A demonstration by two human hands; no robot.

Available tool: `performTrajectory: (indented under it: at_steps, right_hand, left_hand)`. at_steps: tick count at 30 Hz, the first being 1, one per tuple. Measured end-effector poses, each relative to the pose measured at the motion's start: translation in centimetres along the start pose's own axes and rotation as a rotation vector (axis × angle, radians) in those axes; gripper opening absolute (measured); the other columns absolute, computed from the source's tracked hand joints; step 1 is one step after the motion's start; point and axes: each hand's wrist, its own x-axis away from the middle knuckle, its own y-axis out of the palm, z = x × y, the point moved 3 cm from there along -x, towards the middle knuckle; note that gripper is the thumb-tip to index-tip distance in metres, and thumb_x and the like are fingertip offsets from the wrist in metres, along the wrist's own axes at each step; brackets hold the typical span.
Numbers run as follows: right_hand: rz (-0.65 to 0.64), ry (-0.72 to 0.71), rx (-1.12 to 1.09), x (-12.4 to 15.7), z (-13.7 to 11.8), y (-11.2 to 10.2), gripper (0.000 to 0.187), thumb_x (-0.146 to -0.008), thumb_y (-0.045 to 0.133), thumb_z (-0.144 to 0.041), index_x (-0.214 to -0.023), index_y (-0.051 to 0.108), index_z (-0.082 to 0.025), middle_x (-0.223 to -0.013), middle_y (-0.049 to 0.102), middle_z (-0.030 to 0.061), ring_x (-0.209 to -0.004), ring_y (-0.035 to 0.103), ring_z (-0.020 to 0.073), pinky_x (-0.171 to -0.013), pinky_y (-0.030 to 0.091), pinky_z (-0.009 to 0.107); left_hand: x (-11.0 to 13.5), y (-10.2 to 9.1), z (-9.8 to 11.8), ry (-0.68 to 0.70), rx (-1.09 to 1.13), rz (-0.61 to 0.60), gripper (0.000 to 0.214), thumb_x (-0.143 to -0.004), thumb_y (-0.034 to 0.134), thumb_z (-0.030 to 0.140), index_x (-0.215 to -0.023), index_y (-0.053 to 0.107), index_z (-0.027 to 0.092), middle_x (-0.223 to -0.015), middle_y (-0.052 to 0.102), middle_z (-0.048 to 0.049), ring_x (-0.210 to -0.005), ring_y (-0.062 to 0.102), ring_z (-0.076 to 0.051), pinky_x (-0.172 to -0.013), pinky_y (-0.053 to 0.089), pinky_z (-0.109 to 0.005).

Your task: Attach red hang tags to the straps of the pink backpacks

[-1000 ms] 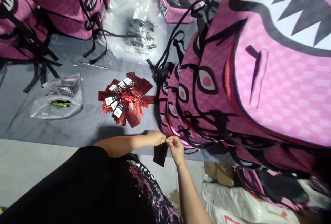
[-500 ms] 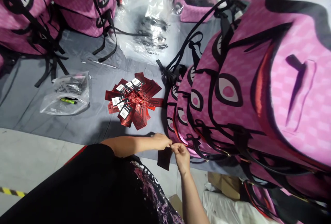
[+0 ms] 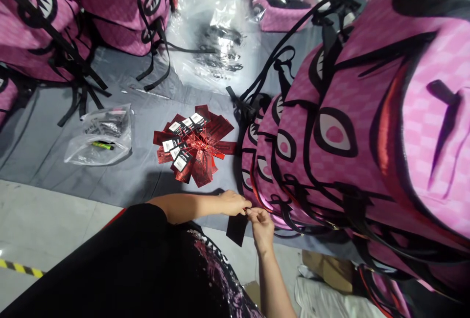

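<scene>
My left hand (image 3: 235, 204) and my right hand (image 3: 262, 226) meet fingertip to fingertip at the table's front edge, both pinched closed. A dark hang tag (image 3: 236, 230) dangles below them. Its cord is too small to make out between the fingers. Just beyond my hands stands a row of pink backpacks (image 3: 336, 134) with printed eyes, black straps and red trim; the nearest one almost touches my fingers. To the left, a fanned pile of red hang tags (image 3: 200, 168) with black-and-white labels and red strings lies on the grey table cover (image 3: 147, 107).
A clear plastic bag (image 3: 99, 156) with a green-yellow pen or cutter lies at left. Behind are plastic bags (image 3: 205, 63) and more pink backpacks (image 3: 117, 19). A brown carton (image 3: 326, 271) and white sacking (image 3: 323, 301) sit below the table edge.
The whole view has shifted slightly, so things appear a little further right. My hands stay pinched together, and the dark hang tag has swung and tilted a little.
</scene>
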Motion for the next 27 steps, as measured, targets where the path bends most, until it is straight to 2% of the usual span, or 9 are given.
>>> performTrajectory:
  at_steps: [4,11,14,16,18,21,23,25,27]
  right_hand:
    - [0.022,-0.001,0.023,0.0,-0.1,0.0,0.042,-0.06,0.076,-0.053,-0.071,0.058,-0.017,-0.06,0.056,-0.0026,-0.056,0.048,0.0119,-0.057,0.04,0.027]
    - [0.047,-0.012,0.136,0.1,-0.3,0.3,0.047,-0.062,0.068,-0.062,-0.072,0.054,-0.019,-0.059,0.054,-0.0017,-0.056,0.049,0.0133,-0.056,0.04,0.028]
    - [0.033,-0.032,0.225,0.1,-0.9,0.4,0.046,-0.067,0.059,-0.065,-0.073,0.053,-0.02,-0.059,0.054,-0.0011,-0.055,0.049,0.0144,-0.057,0.041,0.029]
    - [-0.005,-0.049,0.316,0.3,-1.7,0.3,0.041,-0.071,0.058,-0.06,-0.077,0.058,-0.019,-0.063,0.058,0.0013,-0.059,0.053,0.0166,-0.059,0.041,0.03]
    - [-0.042,-0.067,0.409,0.7,-2.8,0.4,0.034,-0.072,0.06,-0.05,-0.085,0.065,-0.019,-0.078,0.066,0.0058,-0.067,0.057,0.0194,-0.061,0.04,0.03]
    - [-0.091,-0.129,0.641,1.0,-5.3,1.5,0.026,-0.078,0.061,-0.037,-0.097,0.069,-0.021,-0.11,0.067,0.0106,-0.079,0.061,0.0211,-0.063,0.039,0.031]
    - [-0.145,-0.223,0.864,0.7,-7.5,3.4,0.025,-0.085,0.056,-0.033,-0.104,0.069,-0.021,-0.114,0.066,0.0116,-0.08,0.063,0.0211,-0.063,0.04,0.03]
    - [-0.185,-0.352,0.998,-0.1,-9.8,5.8,0.028,-0.092,0.049,-0.032,-0.109,0.067,-0.02,-0.109,0.068,0.0119,-0.083,0.065,0.0218,-0.067,0.043,0.03]
    - [-0.186,-0.465,0.962,-1.0,-11.9,7.9,0.03,-0.095,0.046,-0.033,-0.111,0.067,-0.018,-0.107,0.07,0.012,-0.087,0.066,0.0224,-0.072,0.046,0.031]
  left_hand:
    - [-0.1,0.3,-0.2,0.004,-0.008,0.002,0.015,-0.088,0.054,0.02,-0.1,0.064,0.021,-0.101,0.071,-0.0047,-0.089,0.068,-0.019,-0.068,0.047,-0.027]
    - [-0.1,0.4,0.1,0.023,-0.042,0.057,0.013,-0.091,0.054,0.027,-0.098,0.064,0.021,-0.096,0.071,-0.0035,-0.084,0.069,-0.018,-0.062,0.046,-0.027]
    - [0.9,-0.5,0.6,0.014,-0.092,0.12,0.016,-0.092,0.054,0.026,-0.103,0.063,0.019,-0.099,0.071,-0.0038,-0.08,0.068,-0.016,-0.057,0.045,-0.026]
    - [2.2,-2.5,0.1,0.018,-0.132,0.175,0.02,-0.093,0.053,0.027,-0.109,0.063,0.021,-0.108,0.069,-0.0026,-0.081,0.067,-0.012,-0.058,0.046,-0.024]
    - [3.9,-6.1,-1.8,0.001,-0.188,0.257,0.026,-0.096,0.046,0.025,-0.119,0.06,0.024,-0.121,0.064,-0.0028,-0.094,0.065,-0.01,-0.069,0.049,-0.022]
    - [5.6,-13.4,-7.7,-0.099,-0.312,0.383,0.036,-0.098,0.034,0.016,-0.122,0.06,0.02,-0.128,0.06,-0.01,-0.116,0.055,-0.018,-0.094,0.045,-0.034]
    - [5.7,-17.7,-12.2,-0.142,-0.405,0.403,0.032,-0.095,0.039,0.013,-0.111,0.066,0.015,-0.124,0.062,-0.0142,-0.121,0.05,-0.026,-0.099,0.04,-0.045]
    - [5.1,-20.2,-16.0,-0.116,-0.488,0.363,0.025,-0.091,0.047,0.012,-0.097,0.071,0.016,-0.12,0.064,-0.0123,-0.125,0.046,-0.027,-0.105,0.034,-0.05]
    - [4.2,-21.1,-18.5,-0.082,-0.56,0.317,0.02,-0.087,0.054,0.011,-0.087,0.073,0.017,-0.115,0.067,-0.0099,-0.128,0.045,-0.026,-0.111,0.028,-0.051]
